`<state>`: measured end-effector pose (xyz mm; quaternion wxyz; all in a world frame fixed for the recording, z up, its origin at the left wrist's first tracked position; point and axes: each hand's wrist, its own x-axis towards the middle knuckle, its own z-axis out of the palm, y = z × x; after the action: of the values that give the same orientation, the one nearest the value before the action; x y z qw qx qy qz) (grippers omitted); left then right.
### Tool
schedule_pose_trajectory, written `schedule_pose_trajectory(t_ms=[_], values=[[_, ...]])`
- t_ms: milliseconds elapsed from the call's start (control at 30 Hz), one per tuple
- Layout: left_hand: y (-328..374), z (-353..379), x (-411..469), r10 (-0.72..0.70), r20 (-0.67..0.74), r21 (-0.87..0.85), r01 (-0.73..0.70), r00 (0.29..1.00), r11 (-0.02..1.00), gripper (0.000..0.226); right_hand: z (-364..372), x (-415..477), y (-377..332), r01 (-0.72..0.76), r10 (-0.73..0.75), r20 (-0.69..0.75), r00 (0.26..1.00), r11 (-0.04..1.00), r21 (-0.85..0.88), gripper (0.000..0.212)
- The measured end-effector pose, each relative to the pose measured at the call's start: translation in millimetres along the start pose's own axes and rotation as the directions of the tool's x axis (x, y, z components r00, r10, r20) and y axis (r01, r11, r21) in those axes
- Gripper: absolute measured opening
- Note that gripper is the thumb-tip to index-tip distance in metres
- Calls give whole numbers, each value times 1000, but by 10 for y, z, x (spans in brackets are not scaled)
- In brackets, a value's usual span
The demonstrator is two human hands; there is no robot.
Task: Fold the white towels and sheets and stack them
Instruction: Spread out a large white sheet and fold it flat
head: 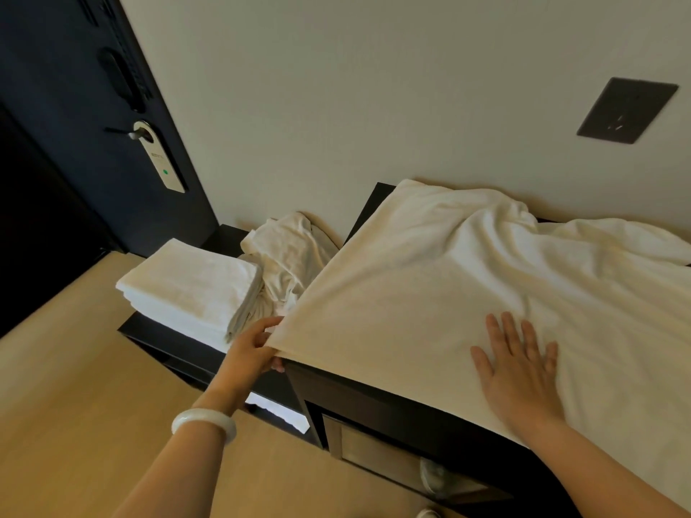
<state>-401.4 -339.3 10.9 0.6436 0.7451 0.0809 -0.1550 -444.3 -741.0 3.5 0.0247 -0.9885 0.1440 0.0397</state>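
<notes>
A large white towel (441, 278) lies spread over the top of a dark cabinet (374, 401), rumpled toward the wall. My left hand (258, 345) pinches its near left corner at the cabinet's edge. My right hand (519, 364) lies flat on the towel with fingers straight and spread, pressing it down near the front edge. To the left, on a lower dark shelf (157, 334), sits a stack of folded white towels (194, 289). A crumpled white sheet (288, 252) lies heaped between that stack and the cabinet.
A dark door (74, 136) with a hanging door tag (160, 162) stands at the left. A dark wall plate (628, 110) is on the cream wall above the cabinet. Light wooden floor (86, 405) runs in front. The cabinet has open compartments below.
</notes>
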Motion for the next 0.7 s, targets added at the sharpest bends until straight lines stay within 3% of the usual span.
schedule_pose_trajectory(t_ms=[67,133,300,433,600,700], values=[[-65,-136,-44,-61,148,-406,117,987,907,57,-6,-1,-6,-1,1,5,1000,1000,2,68],[-72,-206,-54,-86,210,-497,182,974,849,66,-14,-3,-9,-1,1,2,1000,1000,3,68],[298,42,134,-195,59,-176,203,979,963,48,-47,-17,-46,-21,22,26,999,1000,-12,67],[477,223,325,-159,-26,198,161,987,967,38,-76,-4,-52,-9,9,38,999,1000,8,68],[255,-23,225,-231,-121,183,251,965,951,24,-82,-119,117,-83,83,9,997,993,85,81],[248,-40,286,-301,-117,313,323,946,893,40,-89,-119,181,-76,73,40,997,994,78,75]])
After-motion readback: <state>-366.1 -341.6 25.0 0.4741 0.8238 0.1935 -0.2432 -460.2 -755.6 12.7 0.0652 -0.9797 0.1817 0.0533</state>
